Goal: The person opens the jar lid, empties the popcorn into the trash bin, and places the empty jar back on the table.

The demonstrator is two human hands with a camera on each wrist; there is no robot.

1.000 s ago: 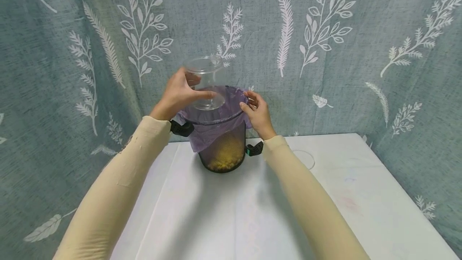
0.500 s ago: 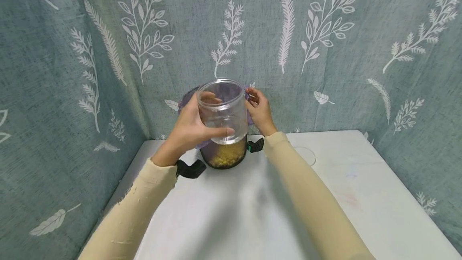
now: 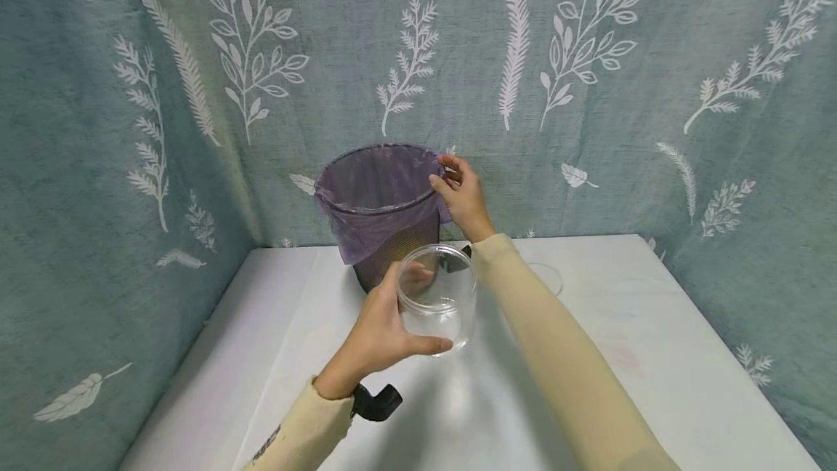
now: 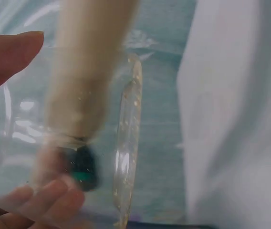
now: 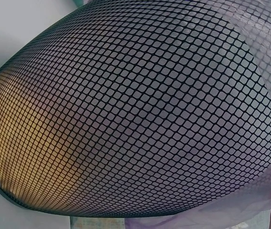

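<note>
My left hand (image 3: 382, 333) holds a clear plastic jar (image 3: 441, 311) over the table, in front of the wastebasket. The jar's mouth faces up, and nothing shows inside it. In the left wrist view the thumb and fingers wrap the clear wall, with the jar's rim (image 4: 130, 143) beyond them. My right hand (image 3: 466, 198) grips the right rim of a black mesh wastebasket (image 3: 408, 242) lined with a purple bag (image 3: 362, 231). Through the mesh, the right wrist view shows a yellow mass (image 5: 35, 143) low in the wastebasket.
A white table (image 3: 288, 355) carries the wastebasket near its back edge. A clear round lid-like disc (image 3: 552, 278) lies to the right, partly behind the right sleeve. A grey-green leaf-patterned curtain (image 3: 484, 93) hangs behind and at both sides.
My left hand has brought the jar from over the wastebasket's mouth down and toward me, clear of the opening. My right hand has stayed at the rim.
</note>
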